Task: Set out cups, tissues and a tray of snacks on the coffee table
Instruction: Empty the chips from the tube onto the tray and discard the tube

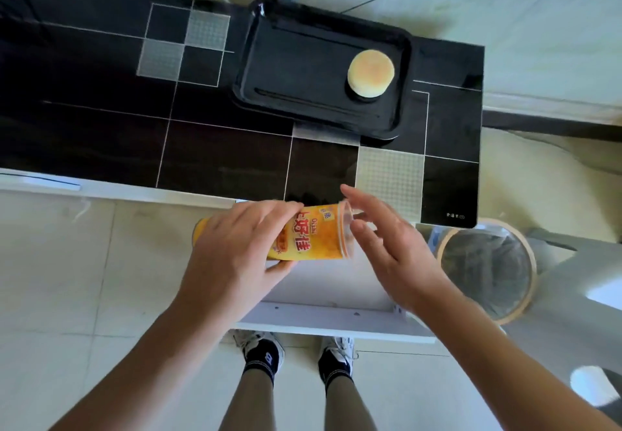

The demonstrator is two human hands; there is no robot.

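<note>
Holding the yellow-orange cylindrical snack canister [303,233] sideways above the near edge of the glossy black tiled bench [101,94], the left hand [235,245] has its grip curled round the canister's middle and base end. The canister's long axis runs roughly left to right, with the clear plastic lid [346,230] pointing toward the right hand [387,245]. That hand's grip is wide, fingers straight and spread, holding nothing, its fingertips just beside the lid; whether they touch it cannot be told. The lid end lies right at the right hand, so the coming move looks like taking off the lid with that hand. Beyond, well apart from both hands, a black rectangular plastic tray [269,94] rests on the bench with a round pale-yellow bun [370,72] in its right part. A round bin with a dark liner [488,265] stands on the floor to the right
</note>
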